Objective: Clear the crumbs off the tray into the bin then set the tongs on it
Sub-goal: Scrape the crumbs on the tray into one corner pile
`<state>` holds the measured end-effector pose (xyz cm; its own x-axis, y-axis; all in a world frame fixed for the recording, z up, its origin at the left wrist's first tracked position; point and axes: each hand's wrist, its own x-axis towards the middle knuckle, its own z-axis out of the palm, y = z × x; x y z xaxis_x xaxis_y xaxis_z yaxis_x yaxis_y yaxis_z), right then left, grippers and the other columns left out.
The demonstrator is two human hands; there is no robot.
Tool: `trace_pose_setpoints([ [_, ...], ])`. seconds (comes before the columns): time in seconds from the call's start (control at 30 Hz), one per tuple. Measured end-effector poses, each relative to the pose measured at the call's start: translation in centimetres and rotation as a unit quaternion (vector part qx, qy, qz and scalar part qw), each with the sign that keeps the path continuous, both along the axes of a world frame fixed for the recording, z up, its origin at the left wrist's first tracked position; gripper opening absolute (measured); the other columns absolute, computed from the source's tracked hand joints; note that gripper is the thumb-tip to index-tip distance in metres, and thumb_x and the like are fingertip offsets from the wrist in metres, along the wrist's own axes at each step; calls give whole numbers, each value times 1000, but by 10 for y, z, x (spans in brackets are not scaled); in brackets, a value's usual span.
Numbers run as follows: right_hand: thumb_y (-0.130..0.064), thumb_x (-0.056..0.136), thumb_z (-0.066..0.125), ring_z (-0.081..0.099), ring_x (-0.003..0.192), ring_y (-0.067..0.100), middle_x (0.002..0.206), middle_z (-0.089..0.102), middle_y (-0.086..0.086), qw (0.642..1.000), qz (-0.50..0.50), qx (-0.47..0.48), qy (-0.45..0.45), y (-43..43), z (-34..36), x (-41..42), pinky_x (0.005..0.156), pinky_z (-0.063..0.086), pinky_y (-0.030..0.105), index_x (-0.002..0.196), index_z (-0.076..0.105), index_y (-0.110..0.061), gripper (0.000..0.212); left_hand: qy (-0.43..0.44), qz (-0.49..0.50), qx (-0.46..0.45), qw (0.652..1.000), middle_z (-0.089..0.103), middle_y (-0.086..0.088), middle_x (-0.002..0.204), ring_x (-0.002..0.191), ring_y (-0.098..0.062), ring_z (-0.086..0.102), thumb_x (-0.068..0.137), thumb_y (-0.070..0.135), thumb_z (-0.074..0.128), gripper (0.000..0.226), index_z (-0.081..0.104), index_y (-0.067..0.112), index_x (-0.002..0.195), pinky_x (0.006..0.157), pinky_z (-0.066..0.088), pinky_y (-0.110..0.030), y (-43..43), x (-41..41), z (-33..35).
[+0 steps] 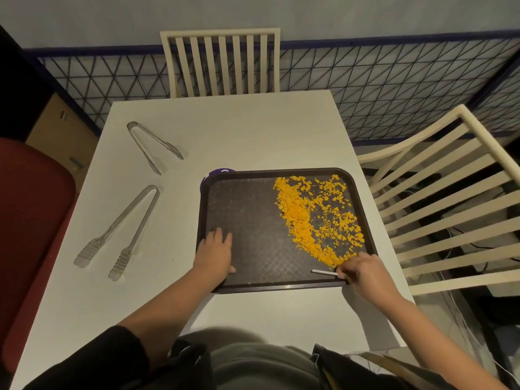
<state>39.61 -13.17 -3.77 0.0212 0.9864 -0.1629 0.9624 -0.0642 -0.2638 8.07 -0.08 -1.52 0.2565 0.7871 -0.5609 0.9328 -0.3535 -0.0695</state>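
A dark brown tray (247, 204) lies on the white table, with a heap of orange crumbs (315, 218) spread over its right half. My left hand (215, 254) rests flat on the tray's near left part, fingers apart. My right hand (363, 273) is at the tray's near right corner, pinched on a thin white stick (323, 272) that lies beside the crumbs' near edge. Two metal tongs lie on the table left of the tray: a large pair (121, 232) nearer me and a smaller pair (153, 146) farther away. No bin is in view.
A purple object (218, 173) peeks from under the tray's far left corner. White slatted chairs stand at the table's far side (221, 63) and right side (439, 198). A red seat (31, 220) is on the left. The table's near edge is by my lap.
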Motion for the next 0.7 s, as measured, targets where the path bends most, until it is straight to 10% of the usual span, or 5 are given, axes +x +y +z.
trace_pose_setpoints([
  [0.7,-12,79,65,41,71,11,73,69,-14,998,52,-28,-28,9,1,11,58,23,22,71,71,-30,21,19,28,-23,999,-9,-12,161,148,-35,8,90,29,62,93,-4,15,154,113,36,-43,-5,-4,1],
])
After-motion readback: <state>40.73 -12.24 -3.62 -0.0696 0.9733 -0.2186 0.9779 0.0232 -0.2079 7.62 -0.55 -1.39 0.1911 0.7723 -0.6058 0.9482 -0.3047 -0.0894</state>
